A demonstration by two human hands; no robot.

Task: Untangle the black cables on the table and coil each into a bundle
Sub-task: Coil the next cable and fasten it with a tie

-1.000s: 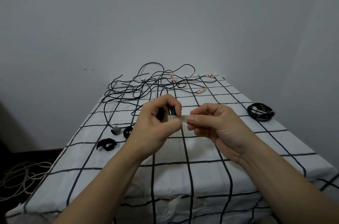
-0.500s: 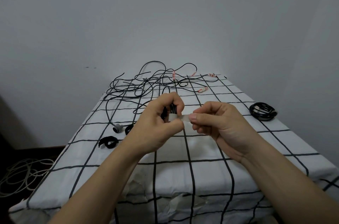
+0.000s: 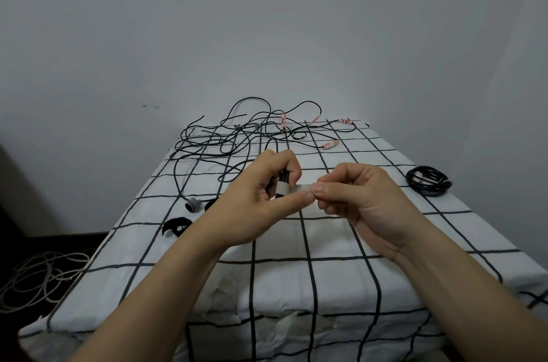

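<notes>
My left hand (image 3: 255,201) grips a small coiled black cable bundle (image 3: 281,177) above the middle of the table; most of the bundle is hidden inside my fingers. A pale strip of tape (image 3: 293,189) wraps the bundle and stretches right to my right hand (image 3: 361,201), which pinches its free end between thumb and fingers. A tangle of loose black cables (image 3: 237,139) with red-and-white tags lies at the far end of the table. One finished black cable coil (image 3: 428,180) rests near the right edge.
The table (image 3: 296,278) has a white cloth with a black grid. A grey plug (image 3: 192,204) and a black strap (image 3: 176,225) lie left of my left hand. Pale cables (image 3: 38,275) are heaped on the floor at left. A grey wall stands behind.
Both hands stay together at the bundle. The tape strip between them has been drawn a little longer, and more of the taped bundle shows beside my left fingers.
</notes>
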